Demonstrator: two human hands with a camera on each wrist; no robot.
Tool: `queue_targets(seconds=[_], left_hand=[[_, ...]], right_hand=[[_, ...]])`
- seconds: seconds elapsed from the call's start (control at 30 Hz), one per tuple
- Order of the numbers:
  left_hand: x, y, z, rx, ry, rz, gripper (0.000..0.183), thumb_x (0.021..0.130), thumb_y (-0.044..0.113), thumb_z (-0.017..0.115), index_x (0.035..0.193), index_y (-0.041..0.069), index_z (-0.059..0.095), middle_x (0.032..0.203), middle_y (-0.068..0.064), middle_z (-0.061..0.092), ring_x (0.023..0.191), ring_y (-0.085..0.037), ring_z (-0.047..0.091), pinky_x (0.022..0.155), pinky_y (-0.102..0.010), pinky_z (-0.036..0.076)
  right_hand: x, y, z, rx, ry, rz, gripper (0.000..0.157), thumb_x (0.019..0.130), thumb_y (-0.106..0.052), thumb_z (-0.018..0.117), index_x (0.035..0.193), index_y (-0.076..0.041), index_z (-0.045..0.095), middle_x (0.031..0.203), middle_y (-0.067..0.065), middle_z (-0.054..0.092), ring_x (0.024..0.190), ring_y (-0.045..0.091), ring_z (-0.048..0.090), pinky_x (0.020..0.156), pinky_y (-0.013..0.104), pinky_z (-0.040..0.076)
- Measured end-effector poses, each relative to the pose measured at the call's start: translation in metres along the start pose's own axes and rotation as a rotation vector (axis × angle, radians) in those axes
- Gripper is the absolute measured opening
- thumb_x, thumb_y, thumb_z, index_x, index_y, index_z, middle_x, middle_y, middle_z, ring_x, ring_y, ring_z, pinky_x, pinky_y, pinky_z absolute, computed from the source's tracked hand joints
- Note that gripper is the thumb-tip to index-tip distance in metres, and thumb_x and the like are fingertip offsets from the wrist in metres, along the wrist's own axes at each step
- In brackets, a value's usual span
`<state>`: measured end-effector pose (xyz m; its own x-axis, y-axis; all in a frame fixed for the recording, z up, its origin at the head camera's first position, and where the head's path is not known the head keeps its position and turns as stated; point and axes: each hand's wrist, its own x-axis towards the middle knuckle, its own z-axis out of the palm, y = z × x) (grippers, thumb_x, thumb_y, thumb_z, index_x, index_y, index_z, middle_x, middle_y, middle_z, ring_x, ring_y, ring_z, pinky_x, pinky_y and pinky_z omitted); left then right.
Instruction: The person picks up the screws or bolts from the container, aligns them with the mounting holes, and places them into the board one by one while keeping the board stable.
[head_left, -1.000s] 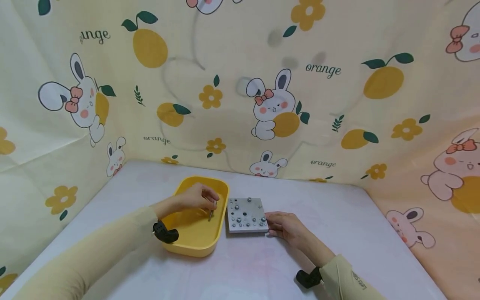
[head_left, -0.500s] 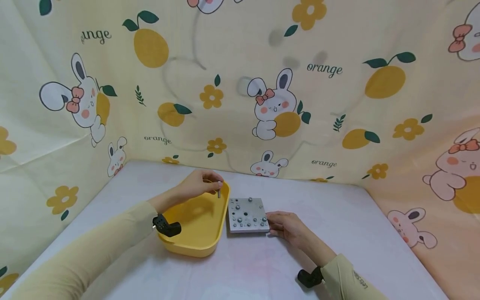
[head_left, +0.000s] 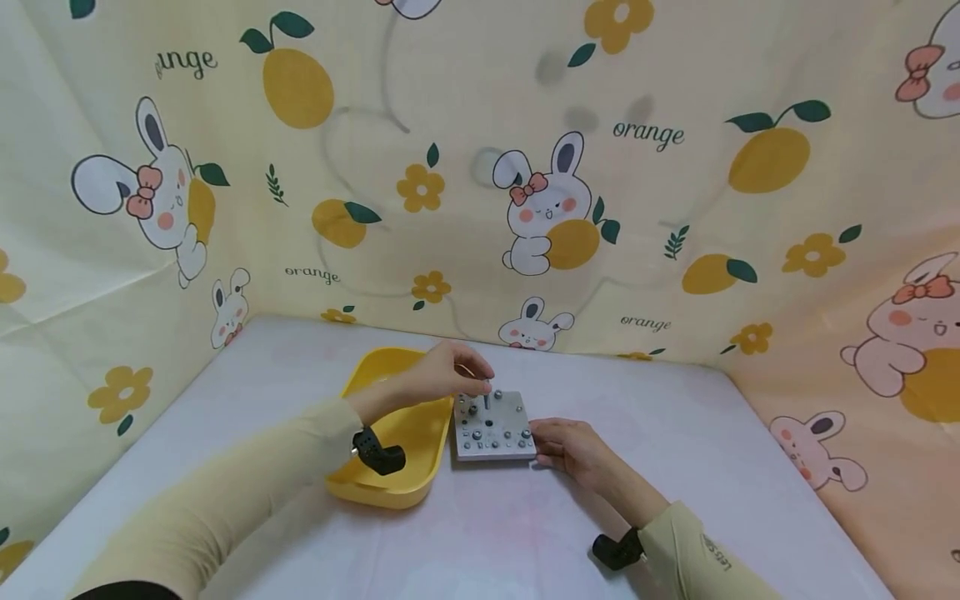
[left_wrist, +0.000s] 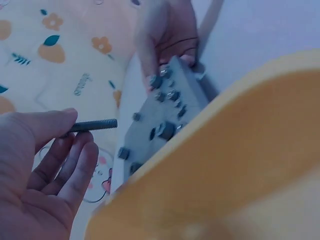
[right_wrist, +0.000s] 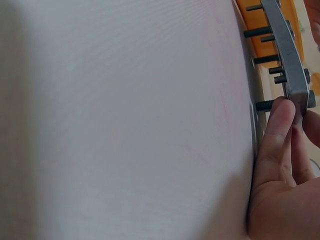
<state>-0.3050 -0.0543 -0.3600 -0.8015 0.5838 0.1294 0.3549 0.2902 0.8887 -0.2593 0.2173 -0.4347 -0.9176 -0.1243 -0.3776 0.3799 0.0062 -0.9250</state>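
Observation:
My left hand (left_wrist: 50,175) pinches a threaded bolt (left_wrist: 97,125) between thumb and fingertips. In the head view that hand hangs over the back of a square metal plate (head_left: 510,421), the bolt's threaded end pointing down at it. Several bolts of different sizes sit in the plate, and dark holes show between them. My right hand (head_left: 573,454) grips the plate at its right edge, thumb on top and fingers beneath. In the right wrist view, bolt shanks (right_wrist: 267,59) stick out below the plate (right_wrist: 287,50), which is held up off the table.
A yellow plastic tray (head_left: 397,500) stands directly left of the plate, under my left forearm. A white cloth covers the table (head_left: 480,542). Behind and at both sides hangs a printed curtain (head_left: 465,167) with rabbits and oranges.
My left hand lifted the bolt out of the yellow tray and carried it right, over the plate. The right hand has kept its grip on the plate's edge.

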Motion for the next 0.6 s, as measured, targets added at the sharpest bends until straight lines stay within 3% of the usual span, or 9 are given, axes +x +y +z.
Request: queue_targets(seconds=[0.23, 0.47, 0.6], left_hand=[[0.005, -0.006, 0.015, 0.071, -0.039, 0.0, 0.018, 0.089, 0.012, 0.075, 0.106, 0.006, 0.073, 0.097, 0.001, 0.069, 0.092, -0.021, 0.064, 0.08, -0.028, 0.054], [0.002, -0.01, 0.019, 0.117, -0.043, -0.003, 0.019, 0.088, 0.009, 0.075, 0.106, 0.004, 0.074, 0.1, -0.001, 0.07, 0.091, -0.017, 0.064, 0.081, -0.026, 0.053], [0.001, -0.009, 0.02, 0.164, -0.078, 0.009, 0.018, 0.087, 0.006, 0.075, 0.105, 0.004, 0.075, 0.099, 0.001, 0.071, 0.086, -0.013, 0.065, 0.079, -0.024, 0.054]], right_hand=[[-0.002, -0.001, 0.004, 0.007, 0.001, 0.009, 0.035, 0.091, -0.018, 0.072, 0.118, 0.003, 0.067, 0.105, 0.015, 0.071, 0.083, 0.018, 0.067, 0.069, 0.028, 0.056], [-0.001, 0.0, 0.005, 0.016, -0.002, -0.018, 0.034, 0.091, -0.016, 0.072, 0.118, 0.004, 0.067, 0.104, 0.015, 0.071, 0.082, 0.018, 0.067, 0.068, 0.027, 0.056], [0.0, 0.0, 0.005, 0.011, 0.0, -0.007, 0.034, 0.091, -0.017, 0.072, 0.118, 0.003, 0.067, 0.104, 0.015, 0.071, 0.083, 0.018, 0.067, 0.068, 0.027, 0.056]])
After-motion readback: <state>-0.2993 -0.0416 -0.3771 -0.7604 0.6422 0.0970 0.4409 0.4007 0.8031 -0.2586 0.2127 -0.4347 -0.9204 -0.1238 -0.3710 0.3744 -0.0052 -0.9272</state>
